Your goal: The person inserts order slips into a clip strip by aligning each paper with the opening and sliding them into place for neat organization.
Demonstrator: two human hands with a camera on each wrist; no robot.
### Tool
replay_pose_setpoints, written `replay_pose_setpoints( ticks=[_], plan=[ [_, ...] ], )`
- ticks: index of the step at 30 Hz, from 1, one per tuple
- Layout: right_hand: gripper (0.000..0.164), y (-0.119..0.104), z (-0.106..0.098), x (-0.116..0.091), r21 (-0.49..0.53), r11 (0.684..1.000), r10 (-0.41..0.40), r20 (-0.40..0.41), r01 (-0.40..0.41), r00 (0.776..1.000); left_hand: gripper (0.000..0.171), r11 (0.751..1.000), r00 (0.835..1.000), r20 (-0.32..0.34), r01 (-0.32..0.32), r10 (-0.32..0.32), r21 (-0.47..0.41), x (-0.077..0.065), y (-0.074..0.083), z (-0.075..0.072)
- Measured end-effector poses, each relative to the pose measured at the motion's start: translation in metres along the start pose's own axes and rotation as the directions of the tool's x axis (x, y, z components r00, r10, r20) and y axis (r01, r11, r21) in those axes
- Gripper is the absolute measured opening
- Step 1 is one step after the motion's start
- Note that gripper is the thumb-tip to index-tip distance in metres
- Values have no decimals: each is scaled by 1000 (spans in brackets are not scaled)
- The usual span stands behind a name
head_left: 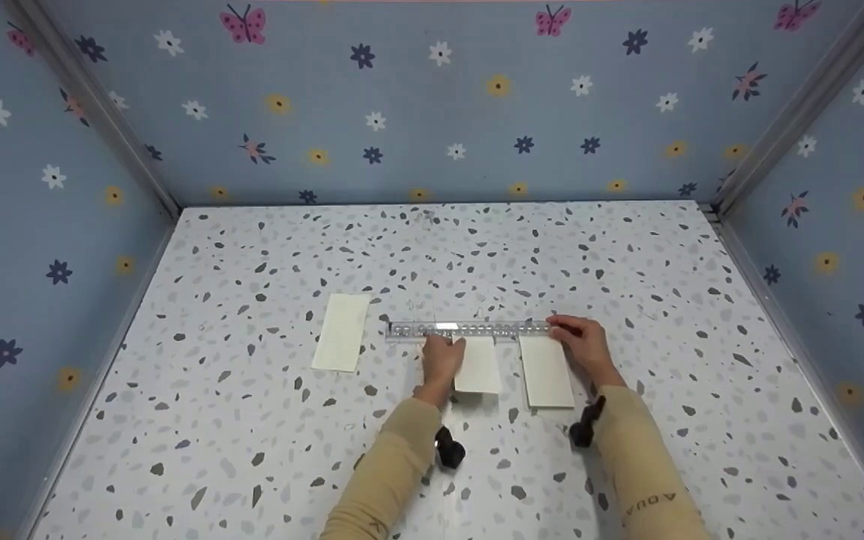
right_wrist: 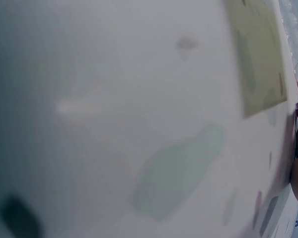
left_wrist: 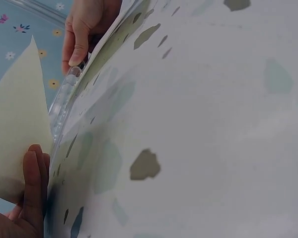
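1. Plastic ruler (head_left: 503, 330) on worktop (head_left: 252, 450), along far ends of two of three cream papers (head_left: 548, 371).
2. Right hand (head_left: 587, 349) pinches the ruler's right end.
3. Left hand (head_left: 442, 362) touches middle paper (head_left: 478, 367); cannot tell whether gripping.

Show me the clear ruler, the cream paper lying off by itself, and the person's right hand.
Clear ruler (head_left: 481, 331): head view, middle of its strip.
Cream paper (head_left: 341, 332): head view, middle of its upper face.
Right hand (head_left: 586, 346): head view, back of the hand.
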State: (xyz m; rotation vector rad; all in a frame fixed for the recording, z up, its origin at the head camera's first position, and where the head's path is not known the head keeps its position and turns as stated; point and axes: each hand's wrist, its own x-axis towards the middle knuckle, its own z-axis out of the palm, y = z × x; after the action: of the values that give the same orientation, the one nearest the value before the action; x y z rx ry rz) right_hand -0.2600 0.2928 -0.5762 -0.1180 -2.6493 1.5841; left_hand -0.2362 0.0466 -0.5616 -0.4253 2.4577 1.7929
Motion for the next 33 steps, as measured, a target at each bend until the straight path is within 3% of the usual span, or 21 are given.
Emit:
replay_pose_setpoints(
  ticks=[3, 7, 11, 14, 24, 33],
  plan=[
    [24, 0, 0, 0, 1, 1000, -16, -1, 16, 1000, 27, 1000, 1000, 9, 1, -1, 5, -1, 0, 0],
    [24, 0, 0, -1, 7, 999, -48, -4, 48, 999, 10, 999, 999, 12, 35, -35, 27, -1, 1, 2],
    [23, 0, -1, -2, -5, 998, -67, -4, 67, 998, 34, 997, 998, -4, 55, -55, 48, 0, 3, 4],
    [23, 0, 0, -2, -5, 998, -63, -7, 63, 998, 38, 996, 998, -9, 66, -65, 54, 1, 3, 5],
    [23, 0, -1, -1, 13, 998, -63, -3, 63, 998, 29, 994, 995, 10, 96, -96, 51, -1, 4, 6],
    [23, 2, 0, -1, 11, 998, -56, 3, 56, 998, 31, 993, 995, 28, 94, -96, 66, 0, 3, 9]
  ],
)
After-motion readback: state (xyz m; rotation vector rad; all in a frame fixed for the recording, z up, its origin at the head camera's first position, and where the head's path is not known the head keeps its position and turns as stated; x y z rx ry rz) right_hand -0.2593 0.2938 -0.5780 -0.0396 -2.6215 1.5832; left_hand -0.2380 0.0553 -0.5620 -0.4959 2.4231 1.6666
